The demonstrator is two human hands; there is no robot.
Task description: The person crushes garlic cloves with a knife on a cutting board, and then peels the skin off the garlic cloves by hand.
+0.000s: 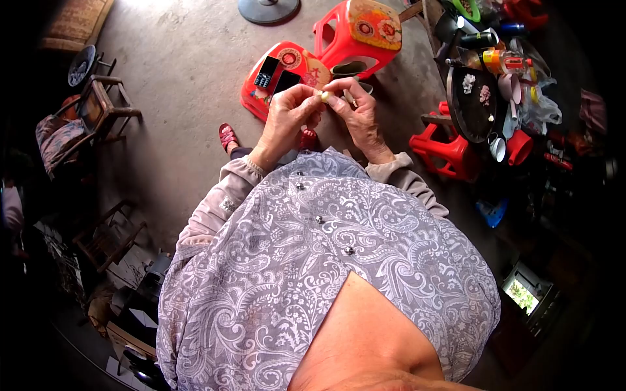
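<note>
My left hand (287,117) and my right hand (360,120) meet in front of my body, fingertips pinched together. Between them is a small pale piece that looks like a garlic clove (324,96), partly covered by the fingers. Something thin and brownish shows beside my right fingers; its kind is unclear. Just beyond my left hand stands a red stool (254,98) with a patterned top. On that stool lie a dark phone-like object with keys (266,72) and a flat black object (287,81).
A taller red stool (375,29) stands behind. At right, a round dark tray (460,116) carries a whitish pile (468,83) and a pinkish pile (484,96), near bottles, cups and plastic bags. Another red stool (450,155) is below it. Wooden chairs (98,107) stand left.
</note>
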